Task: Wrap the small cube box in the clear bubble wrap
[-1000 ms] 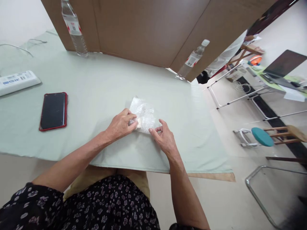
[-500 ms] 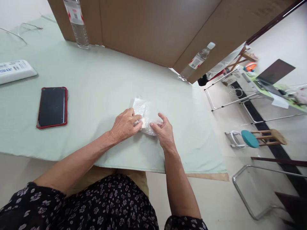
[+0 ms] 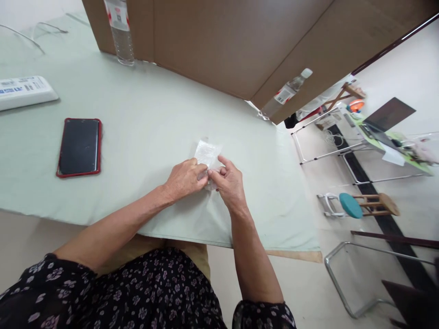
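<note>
Wrap (image 3: 206,151) lies on the bench (image 3: 147,114), its near end bunched in the tight pinching grip of 2 touching hands, left hand (image 3: 185,179) and right hand (image 3: 229,183), while the end beyond the grip lies flat, seemingly not yet folded.

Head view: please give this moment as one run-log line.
left hand: pinches bubble wrap | right hand: pinches it too | cloth: under wrap | phone: apart, to the left

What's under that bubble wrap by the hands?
The pale green tablecloth lies under the bubble wrap. The left hand and right hand pinch its near end, so anything folded inside there is hidden.
</note>
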The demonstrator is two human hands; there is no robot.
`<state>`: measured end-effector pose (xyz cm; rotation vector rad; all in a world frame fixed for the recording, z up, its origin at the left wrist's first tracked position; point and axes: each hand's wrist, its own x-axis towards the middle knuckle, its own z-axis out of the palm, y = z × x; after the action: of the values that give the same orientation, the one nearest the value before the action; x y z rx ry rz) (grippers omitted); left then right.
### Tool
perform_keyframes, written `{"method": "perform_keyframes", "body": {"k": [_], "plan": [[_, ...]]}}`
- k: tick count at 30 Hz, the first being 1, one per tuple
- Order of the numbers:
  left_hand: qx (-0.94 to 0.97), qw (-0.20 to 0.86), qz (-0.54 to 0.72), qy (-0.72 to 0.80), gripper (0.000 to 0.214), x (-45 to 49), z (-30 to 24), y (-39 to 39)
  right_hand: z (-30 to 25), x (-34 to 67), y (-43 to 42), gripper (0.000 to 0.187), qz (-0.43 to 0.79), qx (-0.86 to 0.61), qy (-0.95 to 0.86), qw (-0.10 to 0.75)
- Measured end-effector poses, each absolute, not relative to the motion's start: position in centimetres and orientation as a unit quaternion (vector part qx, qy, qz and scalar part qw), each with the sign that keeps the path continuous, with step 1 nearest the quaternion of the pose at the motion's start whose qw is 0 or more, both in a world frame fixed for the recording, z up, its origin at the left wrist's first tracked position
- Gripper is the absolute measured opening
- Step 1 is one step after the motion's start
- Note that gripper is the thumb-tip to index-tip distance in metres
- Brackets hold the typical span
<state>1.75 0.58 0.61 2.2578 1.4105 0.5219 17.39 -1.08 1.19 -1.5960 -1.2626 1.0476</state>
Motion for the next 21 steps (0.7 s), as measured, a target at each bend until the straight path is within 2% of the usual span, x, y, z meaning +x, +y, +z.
{"method": "perform_keyframes", "body": {"k": [5, 7, 10, 13, 15, 17, 21], "plan": [[0.779, 0.306, 0.240, 0.492, 0.025, 1.1, 0.7, 0.8, 2.3, 17.1, -2.1, 0.065, 0.429, -0.615, -0.534, 0.392], [0.740, 0.380, 0.263, 0.488, 0.038, 0.8, 0.8, 0.9, 2.5, 17.3, -2.6, 0.058, 0.429, -0.598, -0.562, 0.378], [0.685, 0.461, 0.278, 0.491, 0.056, 0.5, 1.0, 1.1, 2.4, 17.8, -3.2, 0.057, 0.387, -0.576, -0.637, 0.337], [0.680, 0.448, 0.273, 0.512, 0.055, 0.7, 1.0, 1.0, 2.3, 18.1, -3.1, 0.059, 0.308, -0.559, -0.716, 0.284], [0.688, 0.429, 0.265, 0.522, 0.050, 0.9, 0.8, 1.0, 2.4, 18.3, -2.6, 0.059, 0.299, -0.544, -0.737, 0.268], [0.690, 0.423, 0.265, 0.524, 0.051, 1.1, 0.5, 1.1, 2.5, 18.5, -2.1, 0.056, 0.335, -0.533, -0.724, 0.281], [0.679, 0.444, 0.279, 0.514, 0.050, 1.1, 0.2, 1.2, 2.3, 19.3, -2.1, 0.041, 0.347, -0.560, -0.655, 0.371]]}}
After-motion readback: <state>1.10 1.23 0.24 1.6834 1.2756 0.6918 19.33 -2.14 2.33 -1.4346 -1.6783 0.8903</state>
